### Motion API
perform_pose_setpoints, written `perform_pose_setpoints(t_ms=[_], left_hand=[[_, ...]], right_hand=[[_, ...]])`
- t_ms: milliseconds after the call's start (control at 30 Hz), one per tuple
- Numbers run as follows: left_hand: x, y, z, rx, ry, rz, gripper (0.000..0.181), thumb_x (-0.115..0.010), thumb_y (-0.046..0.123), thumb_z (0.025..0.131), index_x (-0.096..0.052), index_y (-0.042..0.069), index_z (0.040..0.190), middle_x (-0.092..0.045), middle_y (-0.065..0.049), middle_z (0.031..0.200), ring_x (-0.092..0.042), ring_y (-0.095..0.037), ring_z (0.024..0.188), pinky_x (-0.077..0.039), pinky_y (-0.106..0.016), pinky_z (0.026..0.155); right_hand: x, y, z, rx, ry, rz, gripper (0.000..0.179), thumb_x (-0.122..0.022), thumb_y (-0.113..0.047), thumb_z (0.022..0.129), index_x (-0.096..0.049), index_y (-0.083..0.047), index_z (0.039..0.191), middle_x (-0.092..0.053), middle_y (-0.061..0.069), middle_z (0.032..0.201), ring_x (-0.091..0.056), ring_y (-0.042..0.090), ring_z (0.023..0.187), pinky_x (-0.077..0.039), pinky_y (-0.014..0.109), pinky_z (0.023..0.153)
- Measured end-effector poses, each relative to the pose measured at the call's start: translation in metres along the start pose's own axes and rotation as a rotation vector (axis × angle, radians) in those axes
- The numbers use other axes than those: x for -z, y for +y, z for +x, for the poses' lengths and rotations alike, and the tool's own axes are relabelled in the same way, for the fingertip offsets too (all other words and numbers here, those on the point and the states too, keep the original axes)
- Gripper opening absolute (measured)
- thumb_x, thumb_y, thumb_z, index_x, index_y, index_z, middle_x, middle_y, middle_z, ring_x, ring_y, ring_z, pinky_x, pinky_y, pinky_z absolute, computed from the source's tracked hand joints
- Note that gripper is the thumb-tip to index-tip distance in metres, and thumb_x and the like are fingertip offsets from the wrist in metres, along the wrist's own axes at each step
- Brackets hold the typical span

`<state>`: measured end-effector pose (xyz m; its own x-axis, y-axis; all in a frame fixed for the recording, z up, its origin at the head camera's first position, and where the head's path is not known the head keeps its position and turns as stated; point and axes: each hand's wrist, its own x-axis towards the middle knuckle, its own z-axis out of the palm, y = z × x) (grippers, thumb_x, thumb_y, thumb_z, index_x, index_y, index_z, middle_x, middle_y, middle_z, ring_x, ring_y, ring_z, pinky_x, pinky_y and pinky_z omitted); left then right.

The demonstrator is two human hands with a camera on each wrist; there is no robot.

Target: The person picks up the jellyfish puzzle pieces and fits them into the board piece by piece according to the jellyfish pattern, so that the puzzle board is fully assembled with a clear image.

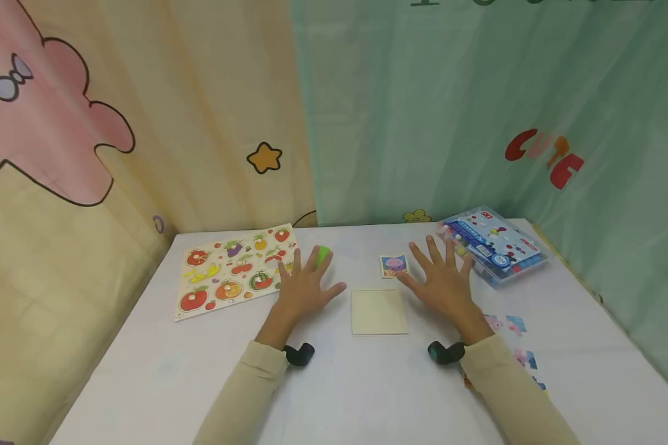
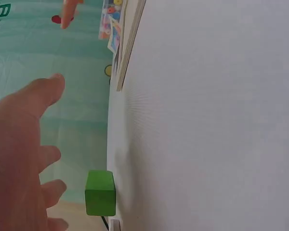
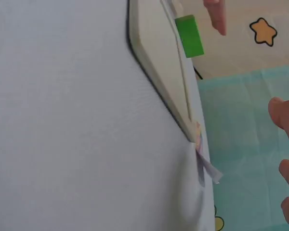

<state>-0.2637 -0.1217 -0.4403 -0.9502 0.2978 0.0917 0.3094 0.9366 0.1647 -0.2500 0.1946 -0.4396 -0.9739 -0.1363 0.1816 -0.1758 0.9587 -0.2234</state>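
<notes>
My left hand (image 1: 302,293) hovers over the table with fingers spread, between the fruit board and a square cream tray (image 1: 379,313). Just beyond its fingertips a green block (image 1: 323,255) is partly hidden in the head view; the left wrist view shows the green block (image 2: 100,193) whole on the tabletop. My right hand (image 1: 442,283), fingers also spread, is above the table right of the tray and holds nothing. Near its thumb lies a small picture card (image 1: 393,265). In the right wrist view the tray (image 3: 159,57) has a raised rim.
A wooden fruit puzzle board (image 1: 217,281) lies at the back left. At the back right stands a clear plastic box (image 1: 495,244) with a blue label and colourful beads. Several picture pieces (image 1: 516,324) lie partly under my right forearm. Curtains hang behind the table.
</notes>
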Motion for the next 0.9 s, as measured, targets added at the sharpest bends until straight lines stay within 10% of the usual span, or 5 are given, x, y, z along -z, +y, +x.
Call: perform_pose_setpoints(t_ms=[300,533,900], left_hand=[[0.005,0.008,-0.018,-0.248,-0.263,-0.296,0.072,-0.075,0.047,0.090,-0.049,0.018,0.151,-0.038,-0.002,0.160,-0.024,-0.033,0.150,-0.017,-0.061,0.115],[-0.004,0.014,-0.026,-0.354,-0.200,-0.282,0.061,-0.077,0.041,0.089,-0.059,0.014,0.141,-0.046,-0.004,0.154,-0.036,-0.029,0.143,-0.029,-0.054,0.112],[-0.007,0.015,-0.025,-0.332,-0.168,-0.315,0.055,-0.078,0.045,0.087,-0.064,0.017,0.133,-0.050,0.000,0.151,-0.038,-0.027,0.141,-0.030,-0.058,0.108]], right_hand=[[0.047,0.058,-0.032,0.157,-0.262,0.338,0.052,-0.063,-0.028,0.102,-0.051,-0.001,0.145,-0.047,0.025,0.148,-0.036,0.045,0.140,-0.028,0.063,0.110],[0.028,0.089,-0.050,0.187,-0.230,0.382,0.028,-0.073,-0.015,0.094,-0.069,0.000,0.117,-0.060,0.021,0.126,-0.050,0.043,0.124,-0.037,0.060,0.104],[0.041,0.102,-0.057,0.272,-0.331,0.434,0.023,-0.081,-0.015,0.087,-0.067,-0.011,0.105,-0.048,0.026,0.142,-0.038,0.049,0.134,-0.030,0.065,0.106]])
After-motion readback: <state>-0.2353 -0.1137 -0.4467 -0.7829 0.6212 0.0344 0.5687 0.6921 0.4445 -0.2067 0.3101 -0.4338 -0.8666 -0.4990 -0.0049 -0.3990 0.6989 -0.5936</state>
